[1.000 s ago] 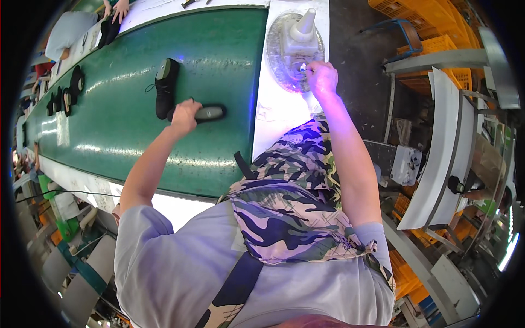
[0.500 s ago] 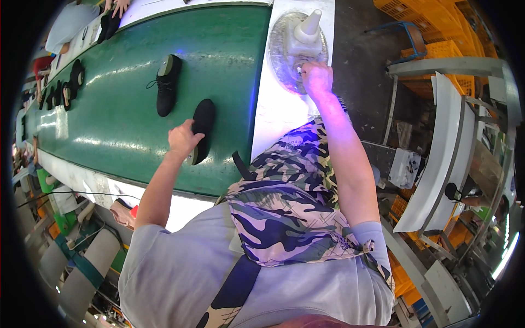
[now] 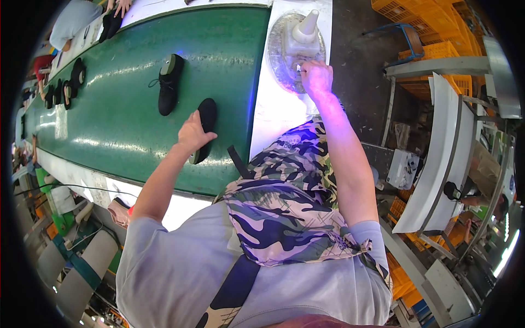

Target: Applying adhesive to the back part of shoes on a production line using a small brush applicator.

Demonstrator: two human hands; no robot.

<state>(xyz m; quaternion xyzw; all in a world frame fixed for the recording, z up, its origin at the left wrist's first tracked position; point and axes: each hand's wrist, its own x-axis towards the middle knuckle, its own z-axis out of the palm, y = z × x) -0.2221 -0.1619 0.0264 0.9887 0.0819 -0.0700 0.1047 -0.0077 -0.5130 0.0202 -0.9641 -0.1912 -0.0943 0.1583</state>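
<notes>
My left hand [image 3: 192,133] is gripping a black shoe sole [image 3: 204,127] on the green belt [image 3: 120,120]; it looks light and bendy. My right hand [image 3: 316,77] is pinching something at the round machine [image 3: 280,52]; I cannot tell what.

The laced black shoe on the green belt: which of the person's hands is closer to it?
Left. The left hand grips a black sole just beside the laced shoe; the right hand is off at the white dispenser.

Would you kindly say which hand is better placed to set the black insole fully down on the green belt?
Left: the left hand already grips the black insole over the green belt, while the right hand is busy at the white machine.
</notes>
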